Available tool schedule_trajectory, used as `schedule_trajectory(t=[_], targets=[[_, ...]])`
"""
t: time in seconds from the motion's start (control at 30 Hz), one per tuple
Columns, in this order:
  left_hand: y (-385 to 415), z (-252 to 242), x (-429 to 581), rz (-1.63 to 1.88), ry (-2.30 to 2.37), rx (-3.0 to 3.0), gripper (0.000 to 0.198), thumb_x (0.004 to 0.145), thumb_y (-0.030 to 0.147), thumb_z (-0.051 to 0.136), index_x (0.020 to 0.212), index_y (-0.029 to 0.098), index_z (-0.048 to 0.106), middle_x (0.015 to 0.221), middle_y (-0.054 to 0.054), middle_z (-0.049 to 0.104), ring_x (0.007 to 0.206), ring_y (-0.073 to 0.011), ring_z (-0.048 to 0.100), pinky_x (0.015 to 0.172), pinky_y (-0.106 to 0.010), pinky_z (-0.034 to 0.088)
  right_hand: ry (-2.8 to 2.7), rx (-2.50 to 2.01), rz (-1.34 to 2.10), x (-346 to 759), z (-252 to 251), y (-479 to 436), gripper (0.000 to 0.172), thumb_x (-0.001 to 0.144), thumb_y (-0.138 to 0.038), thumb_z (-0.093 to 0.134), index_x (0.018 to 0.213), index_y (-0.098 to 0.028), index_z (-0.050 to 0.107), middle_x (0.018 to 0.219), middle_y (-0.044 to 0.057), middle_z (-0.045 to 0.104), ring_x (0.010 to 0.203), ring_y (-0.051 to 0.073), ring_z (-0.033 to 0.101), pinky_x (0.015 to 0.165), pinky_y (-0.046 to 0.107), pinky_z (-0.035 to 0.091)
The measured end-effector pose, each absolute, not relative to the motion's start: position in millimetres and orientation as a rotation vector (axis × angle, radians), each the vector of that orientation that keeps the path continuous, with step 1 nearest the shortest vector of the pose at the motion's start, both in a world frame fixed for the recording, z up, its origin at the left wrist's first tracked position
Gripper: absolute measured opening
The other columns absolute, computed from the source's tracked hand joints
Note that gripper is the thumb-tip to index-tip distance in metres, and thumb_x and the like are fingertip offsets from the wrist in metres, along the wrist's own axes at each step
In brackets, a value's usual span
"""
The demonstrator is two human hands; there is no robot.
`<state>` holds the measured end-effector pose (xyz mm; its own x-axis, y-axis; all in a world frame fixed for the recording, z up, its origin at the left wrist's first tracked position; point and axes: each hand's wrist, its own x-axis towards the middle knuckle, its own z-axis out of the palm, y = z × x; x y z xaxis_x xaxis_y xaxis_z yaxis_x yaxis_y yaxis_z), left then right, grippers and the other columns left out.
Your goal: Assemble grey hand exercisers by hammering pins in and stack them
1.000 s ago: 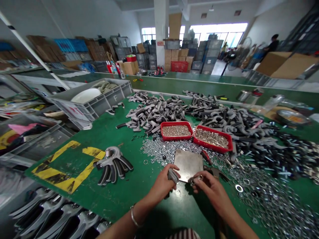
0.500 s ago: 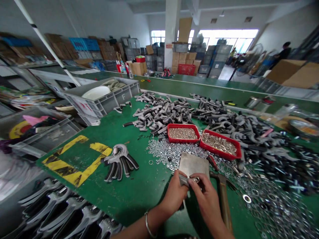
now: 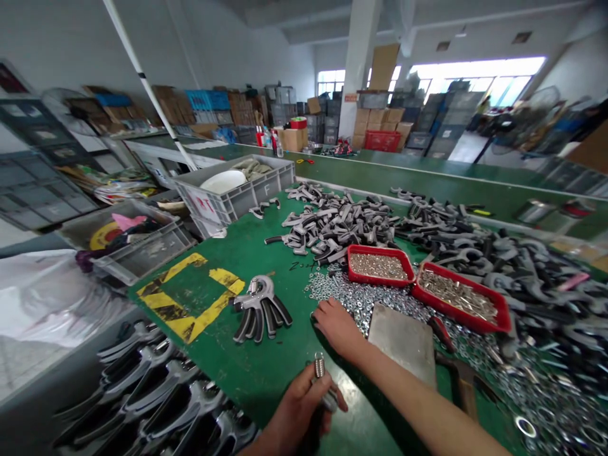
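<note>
My left hand (image 3: pixel 304 402) is closed around a grey and black hand-grip exerciser handle (image 3: pixel 329 400), partly hidden by the fingers. A shiny coil spring (image 3: pixel 320 366) sticks up between thumb and forefinger. My right hand (image 3: pixel 338 326) reaches across to the left edge of the loose washers (image 3: pixel 327 286), palm down. Its fingertips are pinched at a thin metal ring (image 3: pixel 313 315) on the green tabletop, mostly covered by the fingers. Left of that hand lies a cluster of hand-grip exercisers (image 3: pixel 263 309) with a spring at its top.
A steel block (image 3: pixel 401 342) and a hammer (image 3: pixel 468 386) lie right of my forearm. Behind are two red trays (image 3: pixel 380 280) of small metal parts and heaped grey handles (image 3: pixel 342 218). A crate (image 3: pixel 237 193) stands far left; finished-looking grips (image 3: pixel 156 386) fill the near-left bin.
Both hands were together over the steel block, holding the handle. Now they are apart: the left has drawn down with handle and spring, the right has reached left to the ring. The view has turned left.
</note>
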<state>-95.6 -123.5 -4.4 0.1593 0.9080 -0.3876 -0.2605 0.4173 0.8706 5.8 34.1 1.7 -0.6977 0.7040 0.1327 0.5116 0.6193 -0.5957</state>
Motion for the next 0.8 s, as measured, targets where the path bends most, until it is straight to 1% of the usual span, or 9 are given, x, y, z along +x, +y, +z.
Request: schedule_trajectory(t=[0.13,0.2,0.27,0.33,0.4,0.5,0.63,0.7,0.8], targets=[[-108,-1,-122,1.029,1.268,0.846,0.044,0.088,0.061,0.054,0.089,0.017,0.052,0.079,-0.005,0.070,0.045,-0.0080,0.050,0.044,-0.020,0.036,-2.468,-0.964,0.722,-6,4,43,0.015,0.090,-0.012,0.053,0.081,-0.020,0.062,0.095,0.010,0.065,0.103,0.026,0.052,0.099,0.045,0.041],[-94,6,-126,1.173,1.417,0.841,0.043,0.087,0.060,0.055,0.085,0.017,0.050,0.071,-0.002,0.068,0.042,-0.0064,0.042,0.043,-0.019,0.030,-2.391,-1.015,0.722,13,12,33,0.014,0.094,-0.018,0.050,0.088,-0.020,0.062,0.097,0.009,0.064,0.099,0.024,0.055,0.094,0.043,0.045],[-79,15,-119,1.278,1.496,0.879,0.040,0.090,0.057,0.052,0.083,0.018,0.052,0.070,-0.001,0.066,0.045,-0.0073,0.042,0.045,-0.019,0.031,-2.226,-1.104,0.844,41,22,16,0.018,0.099,-0.026,0.044,0.104,-0.020,0.060,0.098,0.008,0.064,0.093,0.022,0.060,0.085,0.039,0.050],[-66,25,-104,1.313,1.460,1.014,0.038,0.094,0.054,0.049,0.087,0.017,0.057,0.079,-0.003,0.067,0.059,-0.0115,0.054,0.056,-0.022,0.041,-1.872,-1.176,1.213,68,30,-6,0.026,0.101,-0.036,0.042,0.117,-0.020,0.056,0.095,0.005,0.066,0.084,0.019,0.064,0.077,0.034,0.052],[-56,31,-82,1.298,1.382,1.190,0.035,0.096,0.049,0.046,0.096,0.018,0.061,0.093,-0.006,0.068,0.083,-0.0173,0.062,0.077,-0.027,0.047,-1.388,-1.157,1.594,88,34,-27,0.030,0.098,-0.043,0.050,0.113,-0.019,0.059,0.085,0.002,0.066,0.073,0.016,0.064,0.071,0.029,0.052],[-50,27,-49,1.215,1.336,1.348,0.032,0.098,0.043,0.045,0.112,0.018,0.059,0.116,-0.012,0.064,0.113,-0.0237,0.057,0.103,-0.036,0.039,-0.935,-1.057,1.802,102,32,-46,0.030,0.089,-0.047,0.065,0.089,-0.017,0.063,0.069,-0.002,0.060,0.059,0.010,0.055,0.059,0.023,0.048],[-52,10,-23,1.113,1.431,1.294,0.043,0.093,0.043,0.053,0.127,0.017,0.052,0.143,-0.017,0.047,0.140,-0.0284,0.035,0.117,-0.042,0.023,-0.747,-0.987,1.904,114,30,-52,0.029,0.084,-0.045,0.073,0.086,-0.018,0.061,0.072,-0.001,0.063,0.058,0.009,0.055,0.055,0.021,0.047],[-54,9,-18,1.104,1.469,1.263,0.042,0.092,0.044,0.054,0.124,0.018,0.053,0.142,-0.017,0.049,0.140,-0.0291,0.036,0.115,-0.041,0.025,-0.807,-0.977,1.896,120,33,-54,0.028,0.083,-0.042,0.074,0.089,-0.018,0.061,0.077,-0.001,0.066,0.061,0.010,0.058,0.059,0.022,0.049],[-55,24,-17,1.087,1.457,1.289,0.032,0.096,0.046,0.044,0.110,0.019,0.056,0.116,-0.014,0.063,0.114,-0.0265,0.055,0.101,-0.037,0.039,-1.100,-1.049,1.742,130,37,-55,0.025,0.086,-0.042,0.070,0.091,-0.020,0.059,0.070,-0.003,0.065,0.058,0.012,0.060,0.059,0.025,0.050]])
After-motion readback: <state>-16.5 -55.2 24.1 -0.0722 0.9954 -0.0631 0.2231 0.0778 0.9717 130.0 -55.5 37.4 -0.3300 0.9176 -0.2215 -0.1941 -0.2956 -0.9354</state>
